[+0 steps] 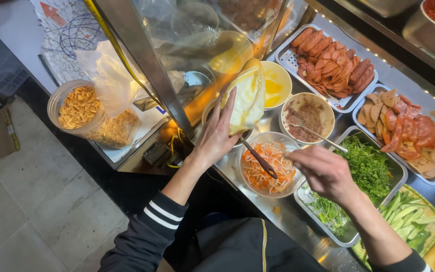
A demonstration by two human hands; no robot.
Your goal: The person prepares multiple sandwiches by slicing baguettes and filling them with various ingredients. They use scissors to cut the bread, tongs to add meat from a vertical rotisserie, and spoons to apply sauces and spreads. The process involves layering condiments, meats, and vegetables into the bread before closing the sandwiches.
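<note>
Steel counter (pixel 278 211), left hand (pixel 216 135) raised cupping bread (pixel 247 98), right hand (pixel 323 171) pinching spoon (pixel 315 133)

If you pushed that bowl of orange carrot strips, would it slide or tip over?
The bowl of carrot strips would probably slide, since it sits on a smooth, shiny metal counter. It looks wide and low, so tipping seems unlikely. The tongs resting in it might shift or fall out.

Orange-and-white shredded salad (pixel 270 168), green herbs (pixel 368 168), pale yellow bread (pixel 247 98) — black sleeve (pixel 149 231), white-striped cuff, apparently.
</note>
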